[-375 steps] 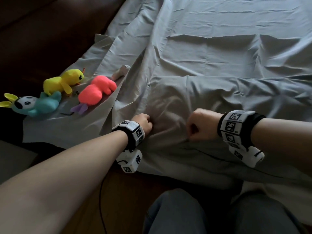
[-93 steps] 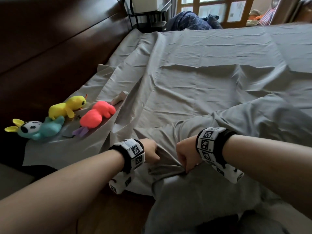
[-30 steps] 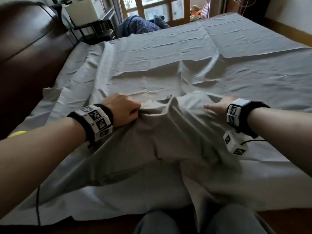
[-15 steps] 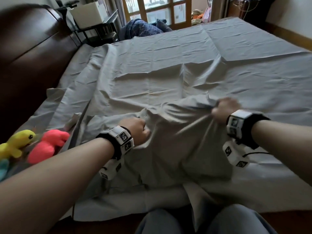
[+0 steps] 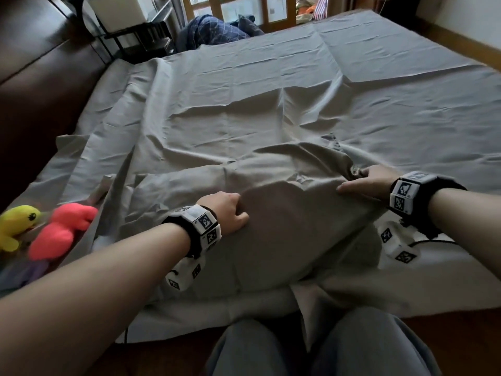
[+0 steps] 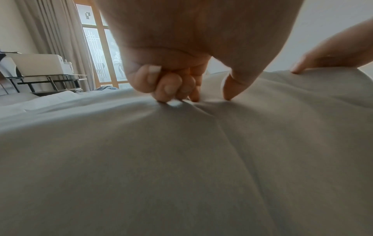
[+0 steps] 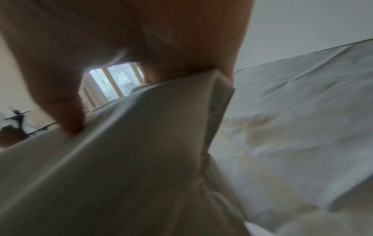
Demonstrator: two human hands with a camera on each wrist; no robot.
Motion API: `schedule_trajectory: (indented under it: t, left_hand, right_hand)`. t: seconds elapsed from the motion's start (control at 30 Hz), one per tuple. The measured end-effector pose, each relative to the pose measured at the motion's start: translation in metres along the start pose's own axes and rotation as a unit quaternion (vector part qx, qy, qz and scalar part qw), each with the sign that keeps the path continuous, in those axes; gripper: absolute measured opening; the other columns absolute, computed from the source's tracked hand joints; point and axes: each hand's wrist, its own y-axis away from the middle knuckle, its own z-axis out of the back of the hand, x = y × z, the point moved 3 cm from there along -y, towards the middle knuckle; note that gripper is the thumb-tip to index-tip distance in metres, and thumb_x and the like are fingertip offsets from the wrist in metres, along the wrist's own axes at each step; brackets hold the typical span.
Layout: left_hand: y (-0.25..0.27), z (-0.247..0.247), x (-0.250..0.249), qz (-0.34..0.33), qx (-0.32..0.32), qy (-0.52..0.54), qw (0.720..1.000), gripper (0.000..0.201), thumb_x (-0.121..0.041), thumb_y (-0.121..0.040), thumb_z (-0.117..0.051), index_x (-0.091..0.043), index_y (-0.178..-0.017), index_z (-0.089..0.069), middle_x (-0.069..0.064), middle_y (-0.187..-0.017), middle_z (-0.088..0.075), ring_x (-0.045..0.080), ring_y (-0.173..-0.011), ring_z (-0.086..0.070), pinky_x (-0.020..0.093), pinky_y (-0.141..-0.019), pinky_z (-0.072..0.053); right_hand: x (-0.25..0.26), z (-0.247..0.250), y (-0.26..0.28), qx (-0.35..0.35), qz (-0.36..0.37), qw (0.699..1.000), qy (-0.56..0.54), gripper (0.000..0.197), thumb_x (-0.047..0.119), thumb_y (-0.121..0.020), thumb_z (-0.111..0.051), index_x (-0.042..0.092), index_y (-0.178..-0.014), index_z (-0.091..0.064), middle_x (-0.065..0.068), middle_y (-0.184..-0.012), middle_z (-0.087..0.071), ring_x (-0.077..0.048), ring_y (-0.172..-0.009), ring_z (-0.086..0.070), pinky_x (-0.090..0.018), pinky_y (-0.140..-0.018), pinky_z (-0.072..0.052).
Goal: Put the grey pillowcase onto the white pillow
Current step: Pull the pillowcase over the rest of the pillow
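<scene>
The grey pillowcase lies as a plump mound across the near edge of the bed. The white pillow itself stays hidden under it. My left hand sits on the mound's left part, fingers curled and thumb down, pinching a pucker of the cloth. The left wrist view shows that pinch close up, left hand on the pillowcase. My right hand grips the bunched right end. In the right wrist view the right hand holds a folded hem of the pillowcase between thumb and fingers.
A wrinkled grey sheet covers the bed. A yellow plush toy and a pink plush toy lie at the left edge, below the dark headboard. A metal rack and blue bedding stand beyond. My knees are below.
My right hand has come down, so the cloth it had tented up now lies flatter on the bed. My left hand has slid slightly right on the mound.
</scene>
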Motion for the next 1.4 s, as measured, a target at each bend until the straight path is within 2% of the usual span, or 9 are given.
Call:
schedule_trajectory:
  t: [0.2, 0.3, 0.47, 0.6, 0.67, 0.77, 0.93, 1.1, 1.4]
  left_hand:
    - [0.0, -0.004, -0.029, -0.028, -0.017, 0.018, 0.999, 0.031, -0.052, -0.081, -0.052, -0.022, -0.086, -0.059, -0.001, -0.087, -0.062, 0.024, -0.084, -0.061, 0.028, -0.066, -0.042]
    - [0.002, -0.003, -0.049, -0.036, -0.013, 0.017, 0.999, 0.029, -0.051, -0.081, -0.053, -0.022, -0.08, -0.055, -0.003, -0.08, -0.055, 0.023, -0.076, -0.052, 0.028, -0.065, -0.039]
    - [0.002, 0.0, -0.08, -0.067, -0.013, 0.016, 0.998, 0.025, -0.049, -0.079, -0.053, -0.024, -0.076, -0.052, -0.004, -0.079, -0.054, 0.023, -0.076, -0.055, 0.027, -0.064, -0.04]
    - [0.002, 0.002, -0.095, -0.089, -0.002, -0.006, 0.996, 0.024, -0.047, -0.079, -0.054, -0.024, -0.079, -0.055, -0.001, -0.086, -0.062, 0.025, -0.082, -0.06, 0.027, -0.065, -0.042]
    - [0.0, 0.003, -0.101, -0.097, -0.004, -0.013, 0.995, 0.024, -0.047, -0.079, -0.054, -0.024, -0.08, -0.056, 0.002, -0.09, -0.065, 0.026, -0.082, -0.06, 0.027, -0.064, -0.041]
    - [-0.001, 0.008, -0.114, -0.107, -0.007, -0.015, 0.994, 0.022, -0.044, -0.08, -0.055, -0.022, -0.08, -0.057, 0.002, -0.092, -0.065, 0.027, -0.086, -0.061, 0.027, -0.065, -0.042]
    - [-0.004, 0.015, -0.127, -0.113, -0.014, -0.009, 0.993, 0.018, -0.04, -0.081, -0.057, -0.022, -0.078, -0.055, 0.004, -0.093, -0.066, 0.028, -0.089, -0.063, 0.028, -0.068, -0.045]
    - [-0.013, 0.014, -0.126, -0.094, 0.007, -0.009, 0.995, 0.021, -0.042, -0.081, -0.057, -0.021, -0.085, -0.061, 0.005, -0.099, -0.066, 0.028, -0.092, -0.063, 0.027, -0.069, -0.045]
    - [-0.051, 0.025, -0.091, -0.04, -0.063, 0.064, 0.995, 0.028, -0.043, -0.083, -0.049, -0.018, -0.08, -0.061, 0.002, -0.086, -0.066, 0.026, -0.087, -0.062, 0.027, -0.07, -0.046]
  right_hand:
    - [-0.029, 0.005, 0.029, 0.162, -0.021, 0.984, 0.075, 0.036, 0.032, -0.057, -0.091, 0.014, -0.079, -0.07, 0.005, -0.062, -0.067, -0.008, -0.053, -0.057, -0.018, -0.048, -0.04]
    - [-0.045, -0.007, 0.034, 0.19, -0.005, 0.967, 0.17, 0.054, 0.036, -0.04, -0.091, 0.012, -0.084, -0.073, -0.003, -0.084, -0.075, -0.02, -0.078, -0.069, -0.032, -0.072, -0.055]
    - [-0.062, -0.006, 0.045, 0.117, -0.014, 0.985, 0.126, 0.025, 0.028, -0.061, -0.085, 0.012, -0.076, -0.072, -0.004, -0.079, -0.073, -0.021, -0.08, -0.069, -0.031, -0.075, -0.055]
    - [-0.065, 0.017, 0.054, -0.049, -0.002, 0.989, -0.136, 0.015, 0.023, -0.074, -0.077, 0.011, -0.077, -0.069, -0.006, -0.075, -0.065, -0.021, -0.075, -0.06, -0.028, -0.066, -0.049]
    - [-0.072, 0.014, 0.06, 0.009, -0.008, 0.978, -0.21, 0.026, 0.025, -0.069, -0.083, 0.01, -0.084, -0.068, -0.005, -0.08, -0.07, -0.019, -0.075, -0.066, -0.031, -0.071, -0.055]
    - [-0.081, -0.01, 0.079, 0.162, -0.019, 0.986, -0.044, 0.018, 0.018, -0.07, -0.084, 0.013, -0.078, -0.068, 0.001, -0.07, -0.067, -0.014, -0.063, -0.062, -0.023, -0.055, -0.048]
    - [-0.112, 0.03, 0.067, -0.006, -0.105, 0.986, 0.13, 0.024, 0.023, -0.061, -0.075, 0.003, -0.074, -0.073, -0.006, -0.065, -0.067, -0.022, -0.064, -0.065, -0.026, -0.06, -0.052]
    - [-0.123, 0.021, 0.067, 0.194, -0.134, 0.951, 0.201, 0.036, 0.028, -0.049, -0.081, 0.006, -0.078, -0.075, -0.007, -0.071, -0.073, -0.02, -0.063, -0.066, -0.029, -0.065, -0.056]
    - [-0.046, 0.026, -0.011, -0.066, -0.084, 0.994, -0.036, 0.064, 0.053, -0.057, -0.06, 0.012, -0.105, -0.068, -0.014, -0.106, -0.069, -0.032, -0.098, -0.064, -0.041, -0.091, -0.052]
